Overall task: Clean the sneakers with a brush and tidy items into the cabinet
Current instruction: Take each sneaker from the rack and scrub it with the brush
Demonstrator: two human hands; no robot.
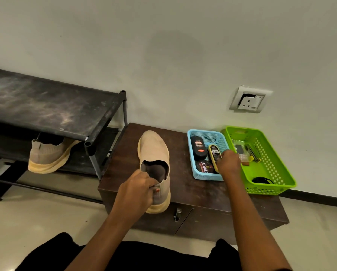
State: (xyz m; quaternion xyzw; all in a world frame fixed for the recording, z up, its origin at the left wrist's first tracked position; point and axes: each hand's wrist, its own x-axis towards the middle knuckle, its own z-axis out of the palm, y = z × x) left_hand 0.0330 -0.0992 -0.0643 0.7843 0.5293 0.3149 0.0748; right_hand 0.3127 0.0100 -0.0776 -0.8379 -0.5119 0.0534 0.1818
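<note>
A beige slip-on sneaker (154,151) with a yellowish sole stands on the low brown cabinet (185,190), toe toward the wall. My left hand (138,189) grips its heel collar. My right hand (229,162) reaches into the blue basket (207,136) and holds a yellow-backed shoe brush (213,153) there. A black polish bottle (198,150) and a round polish tin (203,167) lie in the same basket. The matching second sneaker (48,156) sits on the lower shelf of the black shoe rack (52,106) at left.
A green basket (271,173) with small items stands at the cabinet's right end, touching the blue one. The cabinet has front doors with a metal handle (177,214). A wall socket (249,99) sits above. Pale floor lies in front, my dark-clothed knees below.
</note>
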